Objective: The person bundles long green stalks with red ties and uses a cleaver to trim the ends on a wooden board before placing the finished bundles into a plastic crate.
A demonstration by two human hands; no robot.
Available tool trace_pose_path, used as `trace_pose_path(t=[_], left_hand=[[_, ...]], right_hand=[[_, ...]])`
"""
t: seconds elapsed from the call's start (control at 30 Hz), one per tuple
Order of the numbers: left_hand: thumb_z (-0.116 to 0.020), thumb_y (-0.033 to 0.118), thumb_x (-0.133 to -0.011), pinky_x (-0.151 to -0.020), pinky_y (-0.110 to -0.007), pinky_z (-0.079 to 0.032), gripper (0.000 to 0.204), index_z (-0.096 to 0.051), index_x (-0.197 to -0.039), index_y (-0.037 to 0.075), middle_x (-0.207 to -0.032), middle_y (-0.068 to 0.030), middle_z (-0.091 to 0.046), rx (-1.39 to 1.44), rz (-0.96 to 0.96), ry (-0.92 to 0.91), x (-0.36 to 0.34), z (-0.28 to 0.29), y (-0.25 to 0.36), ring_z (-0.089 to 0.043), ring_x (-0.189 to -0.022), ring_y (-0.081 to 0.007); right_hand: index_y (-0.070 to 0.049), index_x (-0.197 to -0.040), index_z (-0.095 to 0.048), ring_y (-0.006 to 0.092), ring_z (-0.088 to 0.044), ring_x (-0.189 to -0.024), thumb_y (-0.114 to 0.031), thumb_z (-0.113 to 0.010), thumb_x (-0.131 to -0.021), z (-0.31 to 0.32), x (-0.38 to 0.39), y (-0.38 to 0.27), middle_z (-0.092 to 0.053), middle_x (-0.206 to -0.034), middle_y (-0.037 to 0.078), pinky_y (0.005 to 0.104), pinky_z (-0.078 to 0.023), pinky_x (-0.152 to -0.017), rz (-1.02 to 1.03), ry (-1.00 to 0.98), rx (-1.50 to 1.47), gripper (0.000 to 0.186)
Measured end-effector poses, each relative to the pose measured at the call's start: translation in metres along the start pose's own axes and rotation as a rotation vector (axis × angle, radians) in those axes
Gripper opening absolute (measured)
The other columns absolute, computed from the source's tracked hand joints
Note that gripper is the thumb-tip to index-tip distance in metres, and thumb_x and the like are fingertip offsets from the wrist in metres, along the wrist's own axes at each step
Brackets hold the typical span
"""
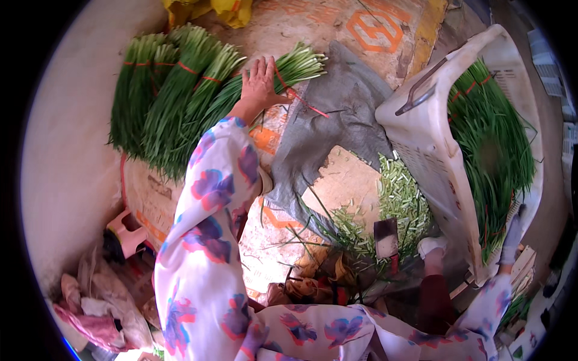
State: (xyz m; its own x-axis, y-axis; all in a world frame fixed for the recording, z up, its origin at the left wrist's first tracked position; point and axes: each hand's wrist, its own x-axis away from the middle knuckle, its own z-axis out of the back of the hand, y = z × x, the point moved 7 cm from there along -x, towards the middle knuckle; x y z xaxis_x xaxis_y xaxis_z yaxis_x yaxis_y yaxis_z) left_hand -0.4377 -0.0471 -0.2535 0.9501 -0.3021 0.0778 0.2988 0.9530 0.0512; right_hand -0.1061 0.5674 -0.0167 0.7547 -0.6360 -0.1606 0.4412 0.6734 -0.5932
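My left hand (260,84) lies with its fingers stretched out on a bundle of garlic chives (292,65), its pale cut ends to the right. A loose red tie (309,103) trails from that bundle. More bundles of chives (170,96), bound with red ties, lie side by side to its left. My right hand (512,236), in a grey glove, is at the near right end of a white plastic crate (415,126). The crate is tipped toward the right and holds long green chives (490,144). The right fingers are too small and blurred to make out.
A cleaver (386,237) lies on a board (346,180) among chopped stalk ends (403,195). Grey sheeting (343,96) spreads under them. A pink stool (126,234) and crumpled bags (108,301) are at the lower left; a yellow bag (226,11) is at the far side.
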Motion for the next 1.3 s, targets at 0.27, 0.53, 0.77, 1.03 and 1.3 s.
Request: trace_pose_path(t=[0.27, 0.53, 0.77, 1.03, 1.3], left_hand=[[-0.085, 0.034, -0.057, -0.096, -0.047, -0.042, 0.101, -0.034, -0.142, 0.016, -0.116, -0.013, -0.054, 0.015, 0.035, 0.042, -0.025, -0.023, -0.009, -0.051, -0.112, -0.0339], [-0.085, 0.024, -0.058, -0.094, -0.044, -0.043, 0.1, -0.032, -0.141, 0.004, -0.114, -0.0193, -0.052, 0.381, -0.011, 0.427, 0.074, 0.12, -0.061, -0.052, -0.108, -0.0382], [-0.087, 0.021, -0.063, -0.093, -0.037, -0.045, 0.081, -0.043, -0.127, -0.001, -0.114, -0.014, -0.058, 0.779, 0.061, 0.514, 0.182, 0.264, -0.059, -0.058, -0.104, -0.0253], [-0.082, 0.022, -0.063, -0.089, -0.035, -0.045, 0.051, -0.062, -0.104, -0.001, -0.108, -0.0071, -0.061, 1.386, -0.197, 0.044, 0.259, 0.365, 0.054, -0.06, -0.094, -0.0188], [-0.084, 0.032, -0.068, -0.094, -0.033, -0.044, 0.074, -0.05, -0.127, 0.002, -0.116, -0.0058, -0.06, 1.804, 0.105, -0.353, 0.261, 0.15, 0.131, -0.056, -0.106, -0.0175]], right_hand=[[0.002, -0.124, -0.05, 0.0314, -0.054, -0.096, -0.017, -0.066, -0.078, -0.131, 0.239, -0.123, -0.057, -0.111, 0.015, 0.0412, -0.045, -0.086, 0.562, -0.753, 0.163, 0.052], [0.001, -0.132, -0.043, 0.0357, -0.052, -0.106, -0.022, -0.069, -0.074, -0.177, 0.256, -0.144, -0.054, -0.121, 0.018, 0.0435, -0.041, -0.092, 0.512, -0.798, -0.047, 0.068], [0.002, -0.143, -0.026, 0.0382, -0.045, -0.124, -0.035, -0.083, -0.06, -0.17, 0.2, -0.329, -0.043, -0.136, 0.024, 0.0419, -0.034, -0.108, 0.854, -0.533, -0.283, 0.108], [-0.001, -0.148, -0.017, 0.0317, -0.042, -0.131, -0.039, -0.089, -0.054, -0.117, 0.2, -0.43, -0.041, -0.14, 0.022, 0.0412, -0.037, -0.107, 0.87, -0.931, -0.688, 0.125], [-0.004, -0.146, -0.029, 0.0196, -0.041, -0.128, -0.03, -0.089, -0.062, -0.254, 0.319, -0.217, -0.047, -0.137, 0.006, 0.0359, -0.032, -0.11, 0.071, -1.296, -1.152, 0.106]])
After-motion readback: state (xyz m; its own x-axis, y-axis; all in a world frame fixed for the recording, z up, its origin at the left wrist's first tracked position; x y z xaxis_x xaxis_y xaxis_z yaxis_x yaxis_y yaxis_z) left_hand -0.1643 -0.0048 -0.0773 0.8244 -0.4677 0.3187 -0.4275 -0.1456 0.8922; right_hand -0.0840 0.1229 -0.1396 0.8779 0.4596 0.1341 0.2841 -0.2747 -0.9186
